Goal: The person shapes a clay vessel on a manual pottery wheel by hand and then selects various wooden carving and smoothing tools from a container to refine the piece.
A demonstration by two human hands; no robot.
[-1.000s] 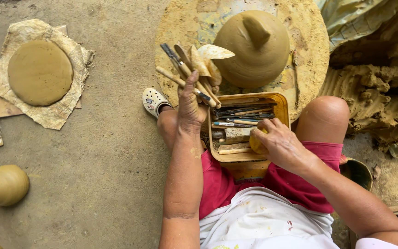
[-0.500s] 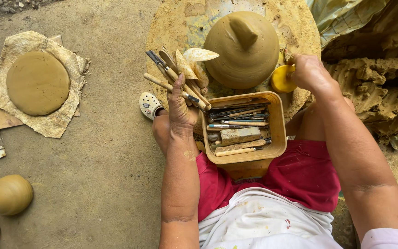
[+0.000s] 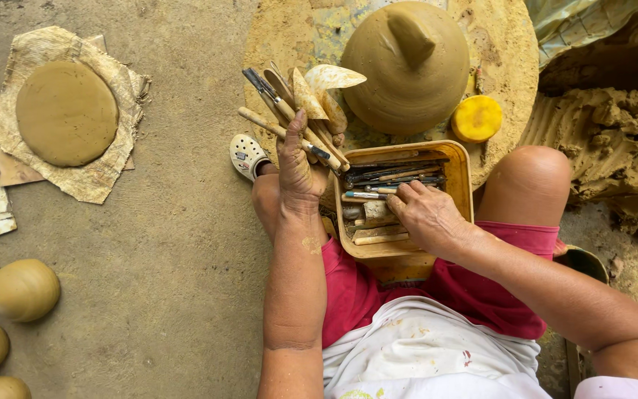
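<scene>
The left hand (image 3: 300, 170) is raised over the knee, fingers closed round a bundle of tools (image 3: 297, 111) — wooden sticks, metal-tipped picks and pale scrapers that fan out above the fist toward the wheel (image 3: 511, 59). The right hand (image 3: 426, 214) lies in the tray (image 3: 461, 177), a yellowish tub on the lap between the knees; its fingers are loosely curled and rest on the tools inside, though whether they grip one cannot be told. On the wheel, just beyond the tray, stands a clay dome (image 3: 407, 70) with a stubby knob, and a yellow sponge (image 3: 477, 118) sits beside it. A clay disc (image 3: 66, 112) lies on paper at left — clay balls (image 3: 22, 290) near the lower left edge.
</scene>
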